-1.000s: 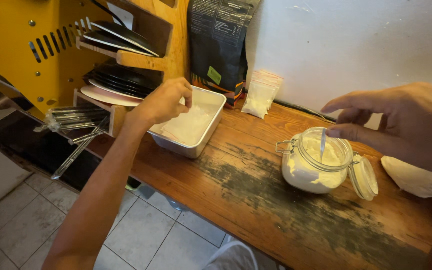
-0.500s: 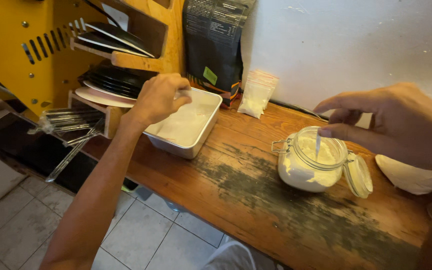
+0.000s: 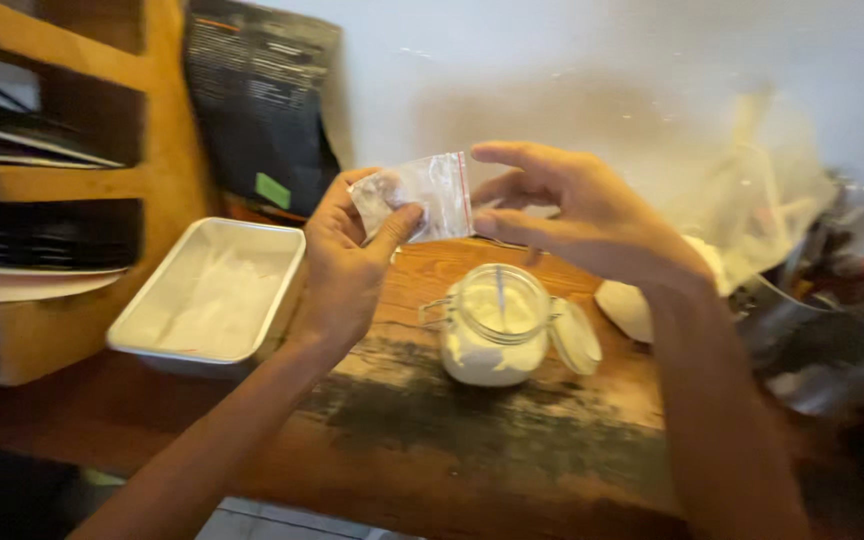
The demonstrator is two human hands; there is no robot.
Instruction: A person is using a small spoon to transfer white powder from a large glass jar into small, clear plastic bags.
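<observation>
My left hand (image 3: pixel 347 262) holds a small clear zip bag (image 3: pixel 424 195) with a red strip along its edge, raised above the wooden counter (image 3: pixel 512 440). My right hand (image 3: pixel 577 215) is open beside the bag, fingertips close to its right edge. Directly below stands an open glass clip-top jar (image 3: pixel 497 325) of white powder with a spoon handle sticking up in it, its lid hanging to the right. A white rectangular tray (image 3: pixel 207 295) with clear bags inside sits to the left of my left forearm.
A wooden shelf unit (image 3: pixel 72 190) holding dark plates stands at the left. A black pouch (image 3: pixel 262 110) leans on the white wall. A white bowl (image 3: pixel 632 305) lies behind my right wrist, and blurred metal utensils (image 3: pixel 812 320) crowd the right side.
My left hand has left the tray and come up with a small clear bag. My right hand moved left to meet it above the jar. The view shifted right.
</observation>
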